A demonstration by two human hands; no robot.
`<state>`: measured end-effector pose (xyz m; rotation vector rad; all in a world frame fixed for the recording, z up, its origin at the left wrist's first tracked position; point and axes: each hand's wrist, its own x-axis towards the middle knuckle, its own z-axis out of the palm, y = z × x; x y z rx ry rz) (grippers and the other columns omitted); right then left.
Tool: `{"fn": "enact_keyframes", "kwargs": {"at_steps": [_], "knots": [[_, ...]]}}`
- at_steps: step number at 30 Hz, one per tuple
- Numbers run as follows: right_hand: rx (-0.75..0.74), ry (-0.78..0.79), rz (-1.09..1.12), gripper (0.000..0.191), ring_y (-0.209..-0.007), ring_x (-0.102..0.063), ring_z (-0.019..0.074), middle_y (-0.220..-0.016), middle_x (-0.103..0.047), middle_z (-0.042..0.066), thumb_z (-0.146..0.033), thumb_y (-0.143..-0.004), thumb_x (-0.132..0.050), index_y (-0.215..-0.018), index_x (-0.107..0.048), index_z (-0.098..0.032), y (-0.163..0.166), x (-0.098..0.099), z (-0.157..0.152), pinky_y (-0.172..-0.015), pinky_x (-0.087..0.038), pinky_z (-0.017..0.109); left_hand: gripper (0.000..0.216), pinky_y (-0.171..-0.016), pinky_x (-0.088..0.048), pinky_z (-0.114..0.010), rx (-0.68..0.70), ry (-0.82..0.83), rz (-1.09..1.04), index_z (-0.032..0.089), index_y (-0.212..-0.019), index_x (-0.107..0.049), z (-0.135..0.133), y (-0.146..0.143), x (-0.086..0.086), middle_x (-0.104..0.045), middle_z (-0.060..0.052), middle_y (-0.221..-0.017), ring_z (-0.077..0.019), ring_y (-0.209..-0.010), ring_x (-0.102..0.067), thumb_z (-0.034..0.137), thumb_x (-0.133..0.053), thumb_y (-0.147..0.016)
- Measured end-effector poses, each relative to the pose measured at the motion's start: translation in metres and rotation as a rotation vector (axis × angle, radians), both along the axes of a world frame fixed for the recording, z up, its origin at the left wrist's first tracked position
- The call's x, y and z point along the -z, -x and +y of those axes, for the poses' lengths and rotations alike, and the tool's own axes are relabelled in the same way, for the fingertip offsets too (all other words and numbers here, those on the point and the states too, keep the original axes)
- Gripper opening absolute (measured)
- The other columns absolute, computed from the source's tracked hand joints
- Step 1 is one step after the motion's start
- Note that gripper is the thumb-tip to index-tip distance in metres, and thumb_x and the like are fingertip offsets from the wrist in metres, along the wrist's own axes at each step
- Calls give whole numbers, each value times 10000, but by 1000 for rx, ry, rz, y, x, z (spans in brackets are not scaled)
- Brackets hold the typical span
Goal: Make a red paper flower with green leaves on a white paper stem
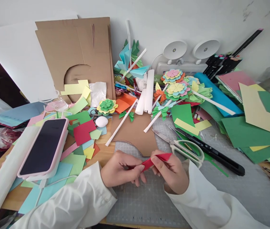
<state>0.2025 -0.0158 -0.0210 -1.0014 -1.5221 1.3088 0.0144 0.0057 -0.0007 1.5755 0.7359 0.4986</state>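
Observation:
A small folded piece of red paper (157,160) is held between both hands, just above a grey cutting mat (146,203). My left hand (121,168) pinches its left end with fingers curled. My right hand (170,171) grips the right part, thumb and fingers pressed on the fold. Both arms wear white sleeves. White-handled scissors (182,147) lie on the mat just right of my right hand, blades shut. A piece of brown cardboard (137,133) lies just beyond the hands.
A phone in a pink case (43,147) rests on a stand at the left, among scattered coloured paper scraps. Paper flowers (176,86), white paper sticks and rolled tubes crowd the back. Green sheets (244,133) and a black utility knife (216,154) lie right. Cardboard (77,54) leans against the wall.

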Motion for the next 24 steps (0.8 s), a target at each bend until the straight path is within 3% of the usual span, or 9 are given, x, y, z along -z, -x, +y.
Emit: {"fn": "enact_keyframes", "kwargs": {"at_steps": [7, 11, 14, 21, 24], "knots": [[52, -24, 39, 263, -511, -444, 104, -593, -479, -12, -310, -890, -527, -659, -548, -186, 2, -2, 1, -455, -338, 241, 474, -448, -478, -171, -22, 121, -50, 58, -730, -684, 2, -3, -1, -688, -124, -614, -113, -475, -627, 463, -491, -885], [178, -96, 20, 247, -495, -432, 105, -584, -488, -10, -292, -887, -532, -663, -559, -190, 2, -1, 0, -453, -340, 248, 448, -439, -474, -168, -28, 283, -99, 57, -829, -656, 2, -3, 4, -699, -123, -623, -110, -459, -622, 494, -558, -837], [254, -57, 34, 251, -462, -407, 97, -555, -462, -24, -313, -871, -561, -651, -544, -194, 3, 0, 1, -429, -325, 244, 442, -429, -470, -164, -40, 323, -102, 66, -828, -641, 0, -3, 5, -699, -112, -615, -111, -455, -624, 502, -566, -830], [-42, 25, 91, 271, -549, -468, 114, -637, -506, 1, -326, -891, -519, -661, -558, -189, 6, 0, -1, -480, -352, 251, 459, -397, -453, -152, -24, 315, -91, 72, -807, -627, -1, -3, 5, -676, -94, -562, -109, -430, -616, 521, -538, -840], [-23, -28, 25, 272, -525, -417, 104, -612, -472, -13, -281, -905, -498, -652, -547, -191, 6, 2, -4, -483, -314, 260, 439, -412, -458, -154, 13, 331, -90, 79, -809, -633, 1, -2, 6, -678, -85, -566, -109, -440, -622, 510, -552, -835]]}}
